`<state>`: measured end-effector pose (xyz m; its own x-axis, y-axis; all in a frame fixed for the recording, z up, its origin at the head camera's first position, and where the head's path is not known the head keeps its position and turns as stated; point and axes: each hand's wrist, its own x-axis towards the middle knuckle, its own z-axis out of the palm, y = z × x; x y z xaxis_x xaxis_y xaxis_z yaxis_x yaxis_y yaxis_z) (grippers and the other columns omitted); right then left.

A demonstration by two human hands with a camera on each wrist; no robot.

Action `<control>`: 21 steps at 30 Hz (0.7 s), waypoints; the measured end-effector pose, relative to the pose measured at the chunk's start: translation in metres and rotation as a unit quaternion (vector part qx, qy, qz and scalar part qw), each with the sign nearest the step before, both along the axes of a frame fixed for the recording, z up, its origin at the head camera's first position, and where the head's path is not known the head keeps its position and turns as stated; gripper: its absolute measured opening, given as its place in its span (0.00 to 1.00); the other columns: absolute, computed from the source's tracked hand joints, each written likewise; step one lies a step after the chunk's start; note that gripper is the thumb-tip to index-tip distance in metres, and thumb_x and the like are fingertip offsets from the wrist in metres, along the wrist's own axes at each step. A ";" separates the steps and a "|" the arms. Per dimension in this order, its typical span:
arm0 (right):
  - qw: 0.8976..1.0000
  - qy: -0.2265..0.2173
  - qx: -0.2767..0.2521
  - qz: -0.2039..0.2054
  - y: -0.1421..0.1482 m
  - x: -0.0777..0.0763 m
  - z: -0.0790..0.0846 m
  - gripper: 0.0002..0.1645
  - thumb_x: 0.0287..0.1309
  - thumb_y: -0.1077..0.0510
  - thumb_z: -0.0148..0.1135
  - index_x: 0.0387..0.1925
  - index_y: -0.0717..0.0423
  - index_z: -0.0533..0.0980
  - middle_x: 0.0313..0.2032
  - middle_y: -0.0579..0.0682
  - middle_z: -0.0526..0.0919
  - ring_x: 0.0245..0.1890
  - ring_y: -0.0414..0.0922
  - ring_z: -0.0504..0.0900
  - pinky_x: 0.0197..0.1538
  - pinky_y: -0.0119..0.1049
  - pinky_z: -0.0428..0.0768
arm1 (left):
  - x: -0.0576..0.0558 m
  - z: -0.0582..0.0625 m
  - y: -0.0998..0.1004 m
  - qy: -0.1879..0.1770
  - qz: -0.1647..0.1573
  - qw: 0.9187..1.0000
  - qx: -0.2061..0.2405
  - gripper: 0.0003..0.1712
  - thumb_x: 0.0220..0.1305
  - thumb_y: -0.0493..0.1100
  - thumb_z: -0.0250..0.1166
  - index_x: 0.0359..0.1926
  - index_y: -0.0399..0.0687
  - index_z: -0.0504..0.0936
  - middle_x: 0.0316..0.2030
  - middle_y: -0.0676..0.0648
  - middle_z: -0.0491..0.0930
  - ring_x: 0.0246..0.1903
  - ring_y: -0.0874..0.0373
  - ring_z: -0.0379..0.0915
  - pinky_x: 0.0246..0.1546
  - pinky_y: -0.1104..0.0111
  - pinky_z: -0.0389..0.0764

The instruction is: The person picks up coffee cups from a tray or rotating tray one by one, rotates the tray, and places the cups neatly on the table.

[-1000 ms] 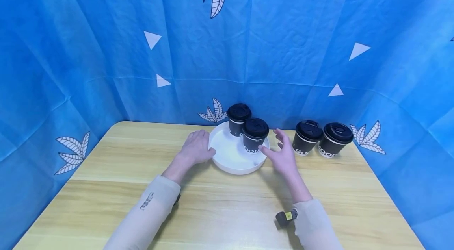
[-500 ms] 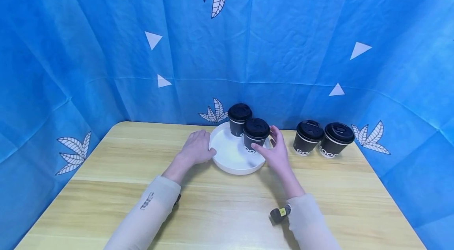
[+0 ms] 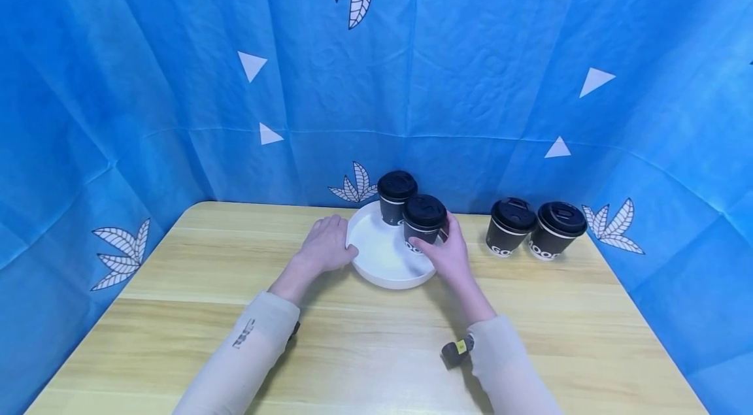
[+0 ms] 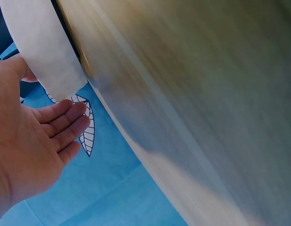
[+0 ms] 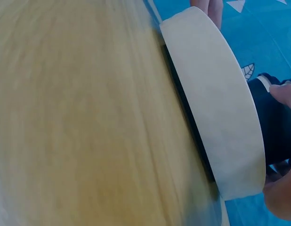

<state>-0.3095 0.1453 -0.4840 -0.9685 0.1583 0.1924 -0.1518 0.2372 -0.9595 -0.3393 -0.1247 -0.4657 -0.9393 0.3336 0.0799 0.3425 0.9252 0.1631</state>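
Observation:
A white round tray (image 3: 376, 268) sits toward the back of the table with two black lidded paper cups standing in it. My left hand (image 3: 322, 246) holds the tray's left rim; in the left wrist view its thumb passes behind the wall while the fingertips (image 4: 75, 110) meet the outside. My right hand (image 3: 448, 255) grips the nearer paper cup (image 3: 422, 227), thumb on the front and fingers round the right side. Behind it, the other cup (image 3: 393, 202) stands close by. The right wrist view shows the thumb (image 5: 284, 94) against the held cup (image 5: 276, 125).
Two more lidded paper cups, a left one (image 3: 507, 232) and a right one (image 3: 553, 235), stand side by side right of the tray. A wooden table (image 3: 365, 343) lies beneath, and a blue patterned curtain (image 3: 470, 75) hangs behind it.
My right hand has moved left from beside the nearer cup, and its fingers have closed round it. The left hand and the tray look unmoved.

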 end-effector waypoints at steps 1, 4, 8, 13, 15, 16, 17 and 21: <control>1.000 0.002 0.001 -0.002 -0.001 0.000 0.000 0.60 0.52 0.59 0.80 0.79 0.60 0.55 0.75 0.61 0.64 0.74 0.59 0.65 0.77 0.49 0.63 | 0.000 0.000 0.000 0.000 0.001 1.000 0.001 0.37 0.64 0.54 0.62 0.64 0.29 0.71 0.55 0.37 0.74 0.54 0.43 0.68 0.68 0.51 0.66; 1.000 0.008 0.006 -0.009 -0.003 -0.001 -0.001 0.59 0.51 0.59 0.80 0.78 0.61 0.56 0.73 0.62 0.67 0.72 0.59 0.68 0.75 0.49 0.65 | -0.001 0.000 0.000 0.001 0.001 1.000 0.001 0.37 0.64 0.54 0.62 0.64 0.29 0.71 0.55 0.37 0.74 0.54 0.43 0.67 0.68 0.51 0.66; 1.000 0.014 0.011 -0.017 -0.005 0.000 -0.001 0.58 0.51 0.61 0.80 0.77 0.62 0.57 0.71 0.62 0.68 0.70 0.60 0.70 0.74 0.50 0.67 | -0.001 -0.001 0.000 -0.001 0.002 1.000 -0.003 0.37 0.65 0.54 0.61 0.64 0.29 0.71 0.54 0.38 0.74 0.54 0.43 0.67 0.68 0.51 0.66; 0.999 0.014 0.020 -0.021 -0.005 0.000 -0.001 0.56 0.51 0.60 0.80 0.77 0.62 0.58 0.70 0.62 0.70 0.69 0.60 0.71 0.74 0.50 0.67 | -0.001 0.000 0.000 -0.003 0.003 1.000 -0.002 0.37 0.65 0.54 0.62 0.64 0.29 0.71 0.54 0.38 0.74 0.54 0.43 0.67 0.69 0.51 0.66; 0.999 0.012 0.022 -0.021 -0.004 0.000 -0.001 0.56 0.52 0.60 0.80 0.77 0.61 0.58 0.70 0.61 0.70 0.69 0.59 0.71 0.74 0.50 0.67 | -0.001 0.001 0.001 -0.004 0.003 1.000 0.000 0.38 0.65 0.54 0.62 0.64 0.28 0.70 0.55 0.37 0.74 0.55 0.43 0.67 0.69 0.51 0.65; 0.999 0.012 0.023 -0.020 -0.004 -0.001 -0.001 0.56 0.52 0.60 0.79 0.77 0.61 0.58 0.70 0.61 0.70 0.69 0.59 0.71 0.74 0.50 0.67 | -0.001 0.001 0.001 -0.004 0.004 1.000 0.001 0.38 0.65 0.54 0.62 0.65 0.28 0.70 0.56 0.37 0.74 0.55 0.43 0.67 0.70 0.51 0.65; 1.000 0.012 0.022 -0.019 -0.004 0.000 -0.001 0.56 0.52 0.60 0.79 0.77 0.61 0.58 0.70 0.61 0.69 0.69 0.59 0.71 0.74 0.50 0.67 | -0.001 0.001 0.001 -0.005 0.004 1.000 0.001 0.38 0.65 0.54 0.62 0.65 0.28 0.70 0.56 0.37 0.74 0.56 0.43 0.67 0.70 0.51 0.64; 1.000 0.006 0.024 -0.016 -0.003 0.000 -0.001 0.56 0.52 0.59 0.79 0.77 0.61 0.58 0.70 0.61 0.69 0.69 0.59 0.70 0.74 0.50 0.67 | -0.001 0.001 0.001 -0.006 0.005 1.000 -0.001 0.39 0.65 0.54 0.62 0.65 0.28 0.70 0.57 0.37 0.74 0.56 0.43 0.67 0.71 0.50 0.64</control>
